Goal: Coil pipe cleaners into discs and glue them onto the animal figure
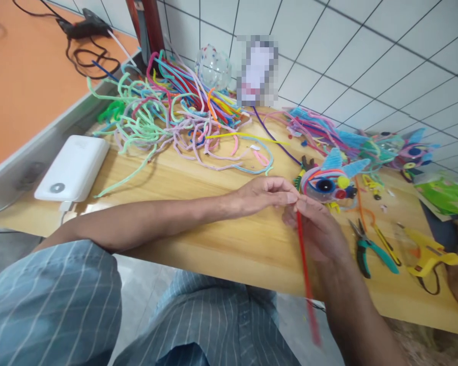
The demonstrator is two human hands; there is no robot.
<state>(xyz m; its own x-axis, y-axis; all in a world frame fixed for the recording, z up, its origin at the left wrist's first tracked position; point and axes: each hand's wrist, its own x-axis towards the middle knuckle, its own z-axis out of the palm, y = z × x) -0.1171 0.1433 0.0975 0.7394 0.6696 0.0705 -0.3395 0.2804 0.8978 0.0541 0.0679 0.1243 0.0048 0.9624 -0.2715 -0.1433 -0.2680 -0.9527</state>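
Note:
A red pipe cleaner point(304, 269) hangs down from my fingers past the table's front edge, its lower end blurred. My left hand point(261, 195) pinches at its top end, thumb and forefinger closed together. Right against it, my right hand point(315, 218) also grips the pipe cleaner near the top, its fingertips touching the left ones. The very tip between them is hidden. Just behind my right hand sits a craft animal head point(325, 183) with blue ears, round button eyes and pink pipe cleaners wound about it.
A tangle of coloured pipe cleaners point(168, 117) lies at the back left, near a white power bank point(72, 168). At right are teal-handled pliers point(374, 251), a yellow cutter point(387, 245) and a yellow glue gun point(431, 251). A clear plastic bottle piece point(213, 68) stands by the tiled wall.

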